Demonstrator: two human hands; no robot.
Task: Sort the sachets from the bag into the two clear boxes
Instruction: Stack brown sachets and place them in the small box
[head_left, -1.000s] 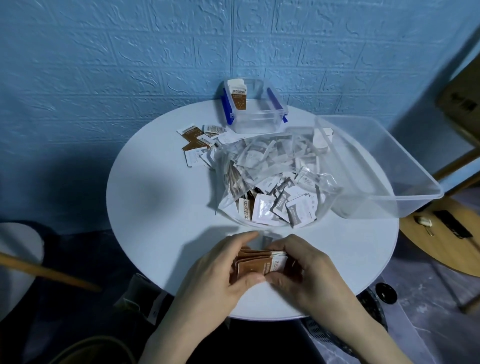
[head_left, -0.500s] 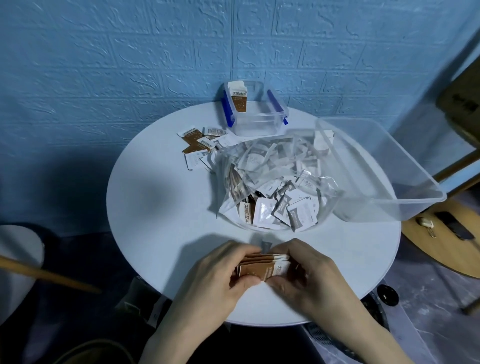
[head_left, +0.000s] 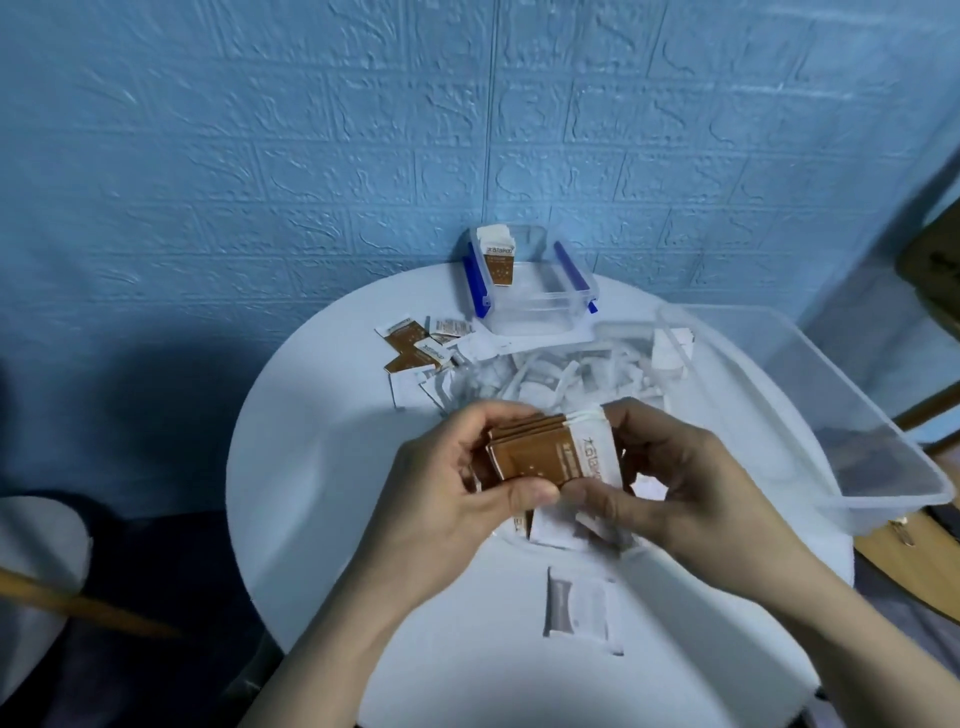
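While a stack of brown sachets is held above the round white table, it is gripped from both ends: the left hand is curled round its left end, thumb along the near edge and fingers over the far edge, and the right hand is curled round its right end, thumb pressed on the near edge beside the left thumb. The stack is kept level, its brown faces turned up and its white printed ends turned toward the right hand. Behind and partly under the hands, the clear bag of white sachets is seen lying on the table; its near part is hidden by the hands. A single grey-and-white sachet lies flat on the near part of the table, apart from the bag. A few loose sachets, brown and white, are scattered to the far left of the bag. At the far edge of the table stands the small clear box with blue clips, and one brown sachet is propped upright inside it against its left wall. On the right, the large clear box overhangs the table's edge. A blue brick-patterned wall fills the background.
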